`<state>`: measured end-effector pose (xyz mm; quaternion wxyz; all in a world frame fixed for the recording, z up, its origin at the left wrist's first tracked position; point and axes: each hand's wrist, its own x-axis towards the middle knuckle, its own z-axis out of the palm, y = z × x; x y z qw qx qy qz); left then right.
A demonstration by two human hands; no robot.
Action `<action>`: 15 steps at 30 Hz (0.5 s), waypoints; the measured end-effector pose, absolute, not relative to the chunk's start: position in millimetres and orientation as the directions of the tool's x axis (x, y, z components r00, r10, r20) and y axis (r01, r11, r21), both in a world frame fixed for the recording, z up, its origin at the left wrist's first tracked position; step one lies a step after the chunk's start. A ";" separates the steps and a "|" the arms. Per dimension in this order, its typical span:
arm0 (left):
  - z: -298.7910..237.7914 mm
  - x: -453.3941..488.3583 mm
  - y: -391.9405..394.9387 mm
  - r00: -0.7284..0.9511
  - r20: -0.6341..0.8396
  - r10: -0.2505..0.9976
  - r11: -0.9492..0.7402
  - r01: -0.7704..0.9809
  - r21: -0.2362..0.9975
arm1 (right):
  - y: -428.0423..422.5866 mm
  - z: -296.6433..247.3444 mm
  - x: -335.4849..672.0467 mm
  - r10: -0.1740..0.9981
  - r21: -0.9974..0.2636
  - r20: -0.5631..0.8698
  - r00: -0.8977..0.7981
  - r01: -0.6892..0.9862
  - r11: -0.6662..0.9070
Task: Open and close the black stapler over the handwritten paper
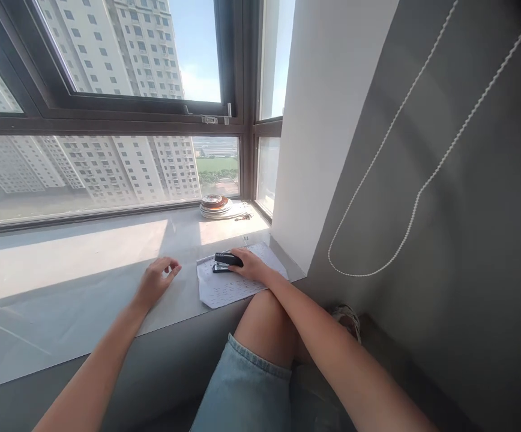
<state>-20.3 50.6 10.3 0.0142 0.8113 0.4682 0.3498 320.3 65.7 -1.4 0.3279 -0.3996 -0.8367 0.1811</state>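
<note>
Your right hand (248,266) was closed around the rear of the black stapler (228,259), which sat over the written sheets (228,292) near the corner of the window sill (102,294); whether its base rested on the paper, you could not have told from this view. Your left hand (158,278) appeared to hold nothing, its fingers loosely curled and thumb apart, off to the left of the sheets. With that hand not steadying the paper, a sideways push of the stapler could have skewed the sheets, and because their near corner reached the sill's front edge, beside your knee (265,321), they could have slipped over it. A fingertip between the stapler's arm and base could have been nipped. The white wall (328,96) crowded the right side, and a stack of round dishes (215,208) limited reach behind; the most room lay leftward along the sill.
</note>
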 end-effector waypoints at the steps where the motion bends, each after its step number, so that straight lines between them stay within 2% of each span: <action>1: 9.1 -20.2 51.7 0.323 0.553 0.768 -0.561 0.755 0.339 | 66.3 -2.8 330.4 0.802 -0.591 0.421 -0.423 0.543 0.597; 5: 7.0 -19.5 52.6 0.338 0.543 0.769 -0.554 0.775 0.303 | 80.9 -5.5 369.7 0.870 -0.723 0.450 -0.200 0.490 0.487; 7: 8.0 -18.6 51.4 0.323 0.552 0.769 -0.542 0.786 0.296 | 93.9 -7.5 387.2 0.876 -0.714 0.470 -0.107 0.537 0.449; 9: 9.5 -18.5 50.1 0.286 0.574 0.767 -0.518 0.805 0.290 | 106.4 -11.3 399.6 0.865 -0.624 0.465 -0.187 0.624 0.471; 12: 10.5 -29.1 48.7 0.219 0.590 0.777 -0.448 0.852 0.273 | 120.4 -18.0 404.2 0.831 -0.479 0.371 -0.415 0.681 0.554; 15: 7.0 -67.4 42.4 0.169 0.563 0.809 -0.341 0.915 0.215 | 130.4 -22.3 394.9 0.852 -0.424 0.275 -0.446 0.739 0.524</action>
